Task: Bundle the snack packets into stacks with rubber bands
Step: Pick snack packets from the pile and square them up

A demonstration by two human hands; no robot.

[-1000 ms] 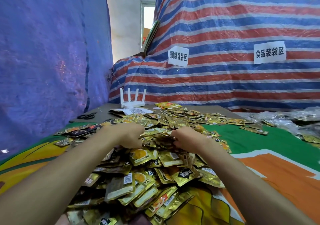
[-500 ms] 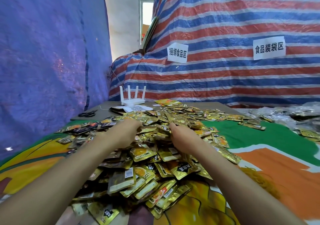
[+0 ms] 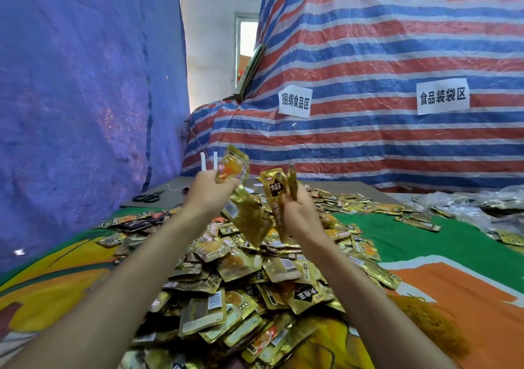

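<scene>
This is a makeshift food-packing workroom. Two paper signs are stuck to a red, white and blue striped tarpaulin and name work zones. The left sign reads 捆绑食品区, food bundling area, and the right sign reads 食品装袋区, food bagging area. The tarpaulin is draped over a tall bulk that stays hidden. A blue tarpaulin closes off the left side. A large heap of gold snack packets covers a table spread with a green, orange and yellow printed cloth. Scissors lie at its far left corner, and crumpled clear plastic bags pile up at the right. Behind is a bare plastered wall with a small window.
</scene>
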